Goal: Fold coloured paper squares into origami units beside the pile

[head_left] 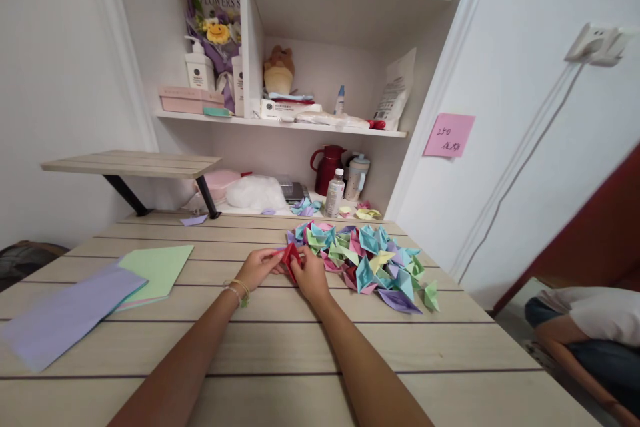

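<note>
Between your left hand [260,267] and right hand [311,277] is matt red paper [291,257]; beneath them, a smooth pale wooden table [280,347]; to their right, a matt pastel paper pile [373,260].

bouquet wrap [219,0]: "FLOWERS S" | pink sticky note [449,135]: "250"

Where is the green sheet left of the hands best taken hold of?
Probably pinch the green sheet at its bare right corner, coming from the right: it lies flat on the table, and the purple sheet seems to overlap its left side.

the red paper [291,257] is half hidden under the right hand [311,275]; the person [595,327] is cut off.
</note>
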`<state>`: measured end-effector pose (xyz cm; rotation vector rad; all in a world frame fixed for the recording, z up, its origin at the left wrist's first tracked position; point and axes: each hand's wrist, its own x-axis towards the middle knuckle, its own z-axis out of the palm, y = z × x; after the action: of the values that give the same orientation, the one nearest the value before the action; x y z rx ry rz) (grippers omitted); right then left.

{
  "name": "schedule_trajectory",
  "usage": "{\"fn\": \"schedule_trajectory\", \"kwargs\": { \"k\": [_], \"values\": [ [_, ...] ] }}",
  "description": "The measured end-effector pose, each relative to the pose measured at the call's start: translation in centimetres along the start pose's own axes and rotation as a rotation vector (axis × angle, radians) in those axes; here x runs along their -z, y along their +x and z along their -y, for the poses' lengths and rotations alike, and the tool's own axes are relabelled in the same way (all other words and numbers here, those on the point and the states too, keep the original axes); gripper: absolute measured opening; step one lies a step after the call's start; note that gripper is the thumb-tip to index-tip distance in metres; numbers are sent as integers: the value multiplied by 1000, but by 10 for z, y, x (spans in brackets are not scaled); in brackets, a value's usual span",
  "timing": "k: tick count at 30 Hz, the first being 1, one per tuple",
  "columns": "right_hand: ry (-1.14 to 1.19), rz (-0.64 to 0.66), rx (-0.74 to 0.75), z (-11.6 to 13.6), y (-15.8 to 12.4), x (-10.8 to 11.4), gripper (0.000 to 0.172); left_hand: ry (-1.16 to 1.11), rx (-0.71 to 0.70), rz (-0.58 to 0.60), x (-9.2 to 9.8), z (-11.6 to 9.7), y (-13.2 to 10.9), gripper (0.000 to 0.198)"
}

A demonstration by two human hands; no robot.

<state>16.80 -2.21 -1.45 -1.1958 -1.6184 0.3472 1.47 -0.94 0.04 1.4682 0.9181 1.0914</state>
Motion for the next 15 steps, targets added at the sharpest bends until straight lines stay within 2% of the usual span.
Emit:
{"fn": "schedule_trajectory", "kwargs": {
  "k": [6,10,15],
  "values": [
    [1,44,-3,2,-2,0,14,42,-93,-58,-3,-2,0,36],
    [-61,32,7,3,-2,1,13,136,-118,0,-2,-4,-3,29],
    [-114,6,-2,6,-4,1,15,148,-121,19,-4,-3,-5,39]
  ]
}}
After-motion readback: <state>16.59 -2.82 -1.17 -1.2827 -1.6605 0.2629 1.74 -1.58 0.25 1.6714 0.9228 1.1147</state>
